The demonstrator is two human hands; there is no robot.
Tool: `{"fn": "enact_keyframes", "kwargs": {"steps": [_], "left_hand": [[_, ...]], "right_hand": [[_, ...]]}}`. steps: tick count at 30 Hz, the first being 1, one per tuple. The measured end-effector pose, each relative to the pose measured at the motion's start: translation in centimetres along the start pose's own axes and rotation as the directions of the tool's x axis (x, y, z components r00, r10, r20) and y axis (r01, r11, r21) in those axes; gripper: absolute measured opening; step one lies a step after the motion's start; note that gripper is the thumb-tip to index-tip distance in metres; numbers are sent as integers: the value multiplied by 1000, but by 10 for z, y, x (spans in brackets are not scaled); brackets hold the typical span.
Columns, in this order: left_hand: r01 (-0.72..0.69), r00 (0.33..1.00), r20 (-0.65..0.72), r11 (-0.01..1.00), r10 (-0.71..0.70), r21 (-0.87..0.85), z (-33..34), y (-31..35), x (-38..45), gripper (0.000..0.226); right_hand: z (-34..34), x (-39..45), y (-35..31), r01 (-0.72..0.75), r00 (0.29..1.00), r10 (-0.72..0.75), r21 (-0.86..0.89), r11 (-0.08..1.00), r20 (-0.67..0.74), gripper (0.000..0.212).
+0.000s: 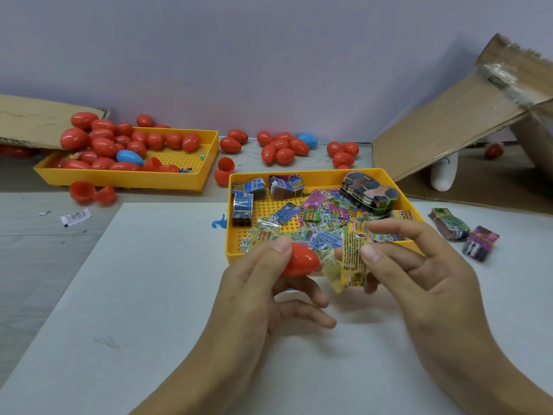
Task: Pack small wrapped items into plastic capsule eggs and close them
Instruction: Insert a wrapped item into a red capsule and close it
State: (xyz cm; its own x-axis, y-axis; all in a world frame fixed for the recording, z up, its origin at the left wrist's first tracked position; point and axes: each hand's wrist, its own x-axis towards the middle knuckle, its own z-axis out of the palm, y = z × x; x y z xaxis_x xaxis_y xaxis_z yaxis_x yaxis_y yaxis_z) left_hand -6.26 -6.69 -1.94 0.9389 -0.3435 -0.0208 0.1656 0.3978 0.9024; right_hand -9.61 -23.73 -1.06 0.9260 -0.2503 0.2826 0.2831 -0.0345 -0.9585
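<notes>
Left hand fingers pinching; right hand fingers pinching.

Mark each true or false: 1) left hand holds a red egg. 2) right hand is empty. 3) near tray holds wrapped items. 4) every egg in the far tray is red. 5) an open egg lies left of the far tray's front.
1) True: the left hand grips a red egg.
2) False: the right hand pinches a yellow wrapper.
3) True: the near tray holds wrapped items.
4) False: the far tray also holds a blue egg.
5) True: an open egg lies there.
</notes>
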Motion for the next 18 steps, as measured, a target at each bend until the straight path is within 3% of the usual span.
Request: {"fn": "enact_keyframes", "kwargs": {"steps": [4,8,14,18], "left_hand": [[-93,995,37,993,90,78,-1,0,-2,32],[-93,995,37,993,91,74,-3,-3,-1,23],[-56,994,109,965,28,258,0,0,-8,24],[-126,988,136,895,74,429,4,-1,-14,34]], "right_hand": [[-1,-3,-2,-46,998,43,80,996,37,29],[0,-3,-2,-109,994,107,99,989,30,40],[1,-5,-4,-111,994,110,61,992,21,44],[5,-9,-5,-97,995,96,54,994,33,51]]}}
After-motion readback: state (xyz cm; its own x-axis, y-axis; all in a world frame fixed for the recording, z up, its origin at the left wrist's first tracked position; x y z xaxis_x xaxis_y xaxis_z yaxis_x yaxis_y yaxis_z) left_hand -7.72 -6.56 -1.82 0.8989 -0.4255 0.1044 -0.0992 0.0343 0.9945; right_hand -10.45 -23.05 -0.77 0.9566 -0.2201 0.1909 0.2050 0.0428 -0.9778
